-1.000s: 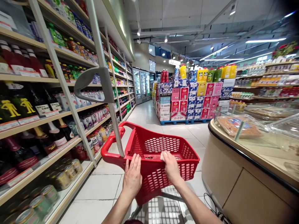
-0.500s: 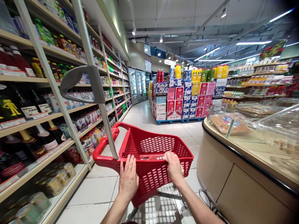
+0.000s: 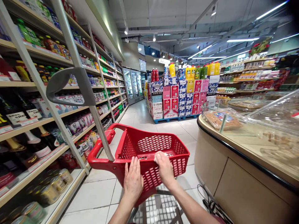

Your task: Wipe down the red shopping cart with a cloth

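Note:
A red shopping cart basket (image 3: pixel 107 165) with perforated walls stands in front of me, its side towards me. Against that side wall, just below the rim, my left hand (image 3: pixel 133 179) lies flat with its fingers stretched out. My right hand (image 3: pixel 164 168) is closed over the same rim, gripping a white cloth (image 3: pixel 161 155) that shows in part at the fingers. A grey metal post with a looped plastic handle (image 3: pixel 86 87) rises at the cart's left end. Under the basket a metal grid rack (image 3: pixel 156 208) is partly in view.
Drink shelves (image 3: pixel 70 109) run along the left. Stacked drink cartons (image 3: pixel 170 102) stand on a blue pallet ahead. A curved counter (image 3: pixel 217 161) with packaged food (image 3: pixel 223 119) is close on the right, and black cables (image 3: pixel 207 199) lie at its foot.
My right hand has slid left along the rim with the cloth, nearer my left hand. My left hand stays flat on the side wall. The view has shifted slightly.

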A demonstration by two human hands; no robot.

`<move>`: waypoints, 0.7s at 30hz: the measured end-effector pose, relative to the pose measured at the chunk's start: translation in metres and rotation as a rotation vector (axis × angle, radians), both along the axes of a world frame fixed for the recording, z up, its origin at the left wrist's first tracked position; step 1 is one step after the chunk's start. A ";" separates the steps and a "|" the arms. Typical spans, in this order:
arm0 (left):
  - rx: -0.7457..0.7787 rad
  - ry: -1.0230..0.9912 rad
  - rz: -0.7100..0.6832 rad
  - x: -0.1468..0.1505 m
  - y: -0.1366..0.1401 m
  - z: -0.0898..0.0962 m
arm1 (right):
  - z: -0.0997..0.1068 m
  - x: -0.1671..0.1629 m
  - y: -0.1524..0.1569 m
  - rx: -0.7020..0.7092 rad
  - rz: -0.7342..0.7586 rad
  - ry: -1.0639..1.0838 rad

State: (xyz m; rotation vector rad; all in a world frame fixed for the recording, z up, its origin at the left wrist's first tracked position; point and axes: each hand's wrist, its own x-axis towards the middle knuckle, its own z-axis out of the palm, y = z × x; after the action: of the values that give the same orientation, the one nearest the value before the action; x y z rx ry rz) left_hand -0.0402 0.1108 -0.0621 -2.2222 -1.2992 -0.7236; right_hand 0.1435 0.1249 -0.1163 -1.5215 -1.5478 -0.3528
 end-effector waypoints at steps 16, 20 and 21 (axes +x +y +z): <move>0.040 0.037 -0.032 -0.017 -0.001 0.005 | 0.009 -0.024 0.007 0.007 0.231 -0.024; 0.049 -0.021 0.036 -0.028 0.001 0.012 | 0.003 0.013 0.009 -0.046 0.017 0.102; 0.044 -0.019 0.040 -0.028 0.001 0.013 | 0.003 0.010 0.010 -0.057 0.000 0.113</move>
State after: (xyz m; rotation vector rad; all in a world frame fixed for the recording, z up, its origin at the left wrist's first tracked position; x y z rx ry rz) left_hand -0.0687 0.1120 -0.0495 -2.1527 -1.3205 -0.7525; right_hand 0.1533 0.1350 -0.1129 -1.5581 -1.4802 -0.2203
